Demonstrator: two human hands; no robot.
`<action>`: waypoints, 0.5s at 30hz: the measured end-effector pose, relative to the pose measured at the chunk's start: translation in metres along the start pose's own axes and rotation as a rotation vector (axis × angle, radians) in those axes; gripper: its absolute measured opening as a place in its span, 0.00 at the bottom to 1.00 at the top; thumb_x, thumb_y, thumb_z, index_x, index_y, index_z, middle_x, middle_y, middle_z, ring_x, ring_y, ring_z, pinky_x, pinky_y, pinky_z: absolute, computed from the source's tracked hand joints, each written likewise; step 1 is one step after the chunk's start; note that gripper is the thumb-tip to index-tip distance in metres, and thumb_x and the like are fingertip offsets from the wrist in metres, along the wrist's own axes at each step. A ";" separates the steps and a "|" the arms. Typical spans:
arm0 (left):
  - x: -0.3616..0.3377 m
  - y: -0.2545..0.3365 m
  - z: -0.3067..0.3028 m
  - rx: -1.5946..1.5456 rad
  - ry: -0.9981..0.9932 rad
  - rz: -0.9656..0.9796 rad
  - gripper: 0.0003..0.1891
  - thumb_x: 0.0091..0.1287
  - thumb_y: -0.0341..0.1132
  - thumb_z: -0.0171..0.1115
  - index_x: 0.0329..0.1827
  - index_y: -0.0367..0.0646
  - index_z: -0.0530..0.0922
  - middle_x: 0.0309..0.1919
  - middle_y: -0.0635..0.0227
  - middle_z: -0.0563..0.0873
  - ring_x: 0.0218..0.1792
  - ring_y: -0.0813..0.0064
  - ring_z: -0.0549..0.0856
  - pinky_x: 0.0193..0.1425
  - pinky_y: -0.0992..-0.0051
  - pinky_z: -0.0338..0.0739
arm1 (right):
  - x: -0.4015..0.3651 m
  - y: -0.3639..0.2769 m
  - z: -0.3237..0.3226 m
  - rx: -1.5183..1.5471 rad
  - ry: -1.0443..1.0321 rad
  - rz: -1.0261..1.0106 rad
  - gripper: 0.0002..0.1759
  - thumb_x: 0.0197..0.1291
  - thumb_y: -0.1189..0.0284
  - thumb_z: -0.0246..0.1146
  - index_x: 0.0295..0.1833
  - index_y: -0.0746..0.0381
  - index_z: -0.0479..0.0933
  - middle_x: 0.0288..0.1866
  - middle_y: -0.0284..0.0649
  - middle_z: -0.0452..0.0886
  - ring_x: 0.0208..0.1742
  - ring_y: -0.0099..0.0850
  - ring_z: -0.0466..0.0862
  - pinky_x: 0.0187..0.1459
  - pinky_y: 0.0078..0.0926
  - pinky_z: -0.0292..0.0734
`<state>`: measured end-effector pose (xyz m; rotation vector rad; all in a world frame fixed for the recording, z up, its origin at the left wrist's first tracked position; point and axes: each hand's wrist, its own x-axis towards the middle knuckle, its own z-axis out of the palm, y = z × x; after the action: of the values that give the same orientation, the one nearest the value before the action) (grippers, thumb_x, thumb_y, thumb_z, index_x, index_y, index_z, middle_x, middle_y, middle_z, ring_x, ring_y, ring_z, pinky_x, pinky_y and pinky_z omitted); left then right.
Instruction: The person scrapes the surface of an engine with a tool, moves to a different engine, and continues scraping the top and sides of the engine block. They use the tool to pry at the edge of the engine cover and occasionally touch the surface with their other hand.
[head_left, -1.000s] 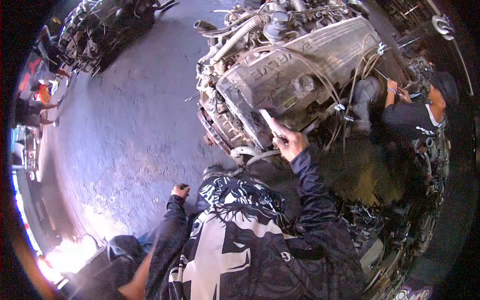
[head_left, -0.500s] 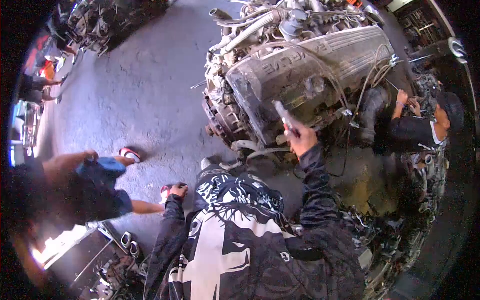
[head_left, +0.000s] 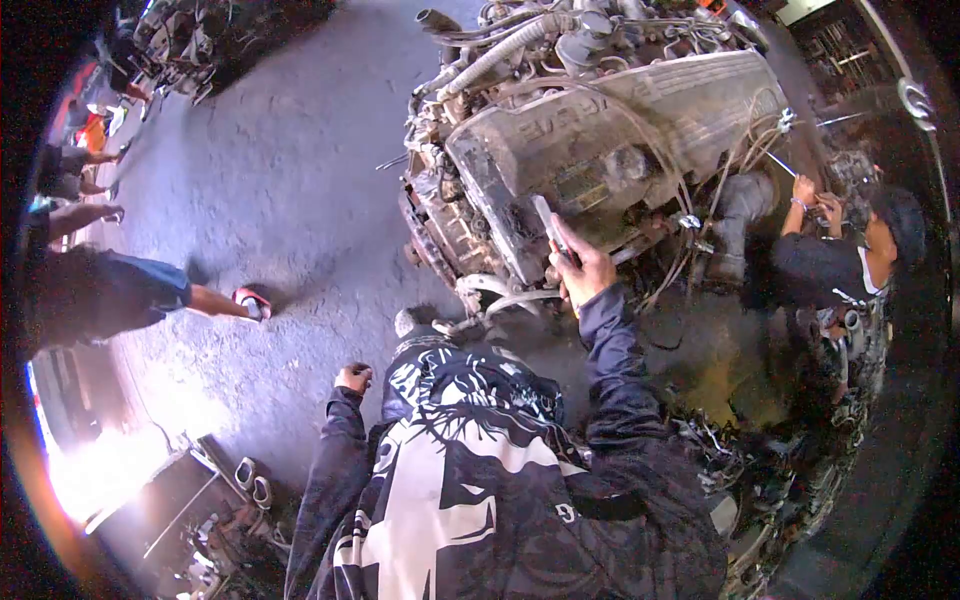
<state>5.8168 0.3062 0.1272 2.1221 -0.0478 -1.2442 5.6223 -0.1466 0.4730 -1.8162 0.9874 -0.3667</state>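
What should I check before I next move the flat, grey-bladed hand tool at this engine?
1. Flat, grey-bladed hand tool held in right hand: ok.
2. Blade touching the grimy grey, lettered engine cover: cannot tell.
3. Cover free of thin brown cables: not ok, they cross it.
4. Left hand away from the blade: ok.
5. Left hand empty: cannot tell, fingers curled.
6. Co-worker in dark top apart from the blade: ok, off to the right.

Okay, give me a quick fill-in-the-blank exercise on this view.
The tool in the right hand is over a large, dirty ____.
The big cross on the wearer's shirt is ____ in color.
The co-worker in the dark cap is on the wearer's ____ side.
Missing words: engine; white; right.
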 end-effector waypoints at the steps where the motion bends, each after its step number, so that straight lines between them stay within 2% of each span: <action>1: -0.005 0.003 -0.001 -0.003 0.003 -0.004 0.13 0.64 0.38 0.69 0.46 0.41 0.88 0.32 0.63 0.91 0.30 0.74 0.90 0.37 0.73 0.84 | 0.001 0.002 0.002 0.000 -0.006 -0.001 0.35 0.63 0.82 0.61 0.75 0.45 0.71 0.38 0.30 0.83 0.21 0.15 0.74 0.21 0.18 0.75; 2: -0.009 0.006 -0.002 0.018 0.007 0.016 0.12 0.64 0.38 0.68 0.46 0.41 0.88 0.32 0.63 0.91 0.29 0.74 0.90 0.37 0.73 0.84 | 0.000 0.004 0.005 -0.081 -0.029 -0.174 0.32 0.63 0.77 0.64 0.73 0.46 0.74 0.38 0.35 0.86 0.21 0.22 0.80 0.23 0.24 0.78; 5: -0.012 0.007 -0.005 0.027 0.016 0.013 0.13 0.64 0.38 0.68 0.46 0.41 0.88 0.31 0.64 0.91 0.29 0.74 0.90 0.37 0.72 0.84 | -0.001 0.001 -0.003 -0.233 -0.030 0.011 0.31 0.62 0.72 0.67 0.72 0.49 0.75 0.29 0.41 0.87 0.23 0.28 0.86 0.28 0.29 0.81; 7: -0.013 -0.004 0.000 -0.001 0.028 -0.019 0.13 0.64 0.39 0.67 0.46 0.41 0.88 0.31 0.64 0.91 0.29 0.74 0.90 0.37 0.72 0.84 | -0.004 -0.010 -0.008 -0.202 0.027 -0.027 0.31 0.62 0.73 0.67 0.71 0.50 0.74 0.27 0.41 0.87 0.23 0.28 0.86 0.27 0.29 0.80; 9: -0.008 -0.013 -0.001 0.005 0.005 0.003 0.14 0.63 0.40 0.67 0.45 0.40 0.88 0.31 0.64 0.91 0.29 0.74 0.90 0.38 0.73 0.84 | -0.014 -0.018 -0.002 -0.231 -0.009 -0.012 0.30 0.62 0.73 0.67 0.71 0.50 0.75 0.28 0.41 0.87 0.23 0.28 0.86 0.28 0.29 0.81; 11: -0.005 -0.018 -0.003 0.068 -0.001 0.016 0.15 0.62 0.41 0.68 0.45 0.40 0.88 0.31 0.64 0.91 0.29 0.74 0.91 0.39 0.72 0.84 | -0.003 0.002 -0.014 -0.224 0.034 -0.090 0.31 0.62 0.73 0.67 0.72 0.48 0.74 0.31 0.43 0.88 0.21 0.29 0.85 0.27 0.29 0.81; 12: 0.004 -0.029 -0.001 0.035 -0.007 0.026 0.14 0.65 0.38 0.68 0.47 0.39 0.87 0.33 0.63 0.91 0.29 0.72 0.90 0.33 0.72 0.82 | 0.002 0.012 -0.020 -0.222 0.055 -0.130 0.31 0.63 0.73 0.67 0.72 0.46 0.74 0.32 0.43 0.88 0.20 0.29 0.85 0.26 0.29 0.81; 13: 0.004 -0.028 0.000 -0.001 -0.011 0.036 0.13 0.67 0.35 0.67 0.50 0.38 0.85 0.35 0.63 0.90 0.29 0.71 0.90 0.27 0.72 0.80 | 0.003 0.003 -0.023 -0.201 0.110 -0.014 0.30 0.63 0.73 0.67 0.72 0.46 0.74 0.32 0.44 0.88 0.21 0.29 0.86 0.27 0.29 0.81; 14: 0.004 -0.028 0.002 -0.005 -0.009 0.036 0.13 0.67 0.35 0.67 0.50 0.38 0.85 0.35 0.63 0.90 0.29 0.71 0.90 0.27 0.72 0.80 | 0.002 0.000 -0.024 -0.209 0.095 0.041 0.30 0.64 0.73 0.67 0.72 0.47 0.74 0.31 0.44 0.88 0.23 0.28 0.86 0.27 0.30 0.81; 15: 0.004 -0.027 0.001 -0.022 -0.006 0.035 0.13 0.67 0.35 0.67 0.49 0.38 0.85 0.35 0.63 0.90 0.29 0.71 0.90 0.26 0.72 0.80 | 0.009 0.026 -0.023 -0.244 0.008 -0.020 0.32 0.62 0.74 0.67 0.73 0.48 0.72 0.36 0.45 0.89 0.27 0.29 0.88 0.33 0.31 0.83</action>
<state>5.8107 0.3255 0.1082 2.0899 -0.0732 -1.2247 5.6009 -0.1721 0.4597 -2.0465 1.0571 -0.2753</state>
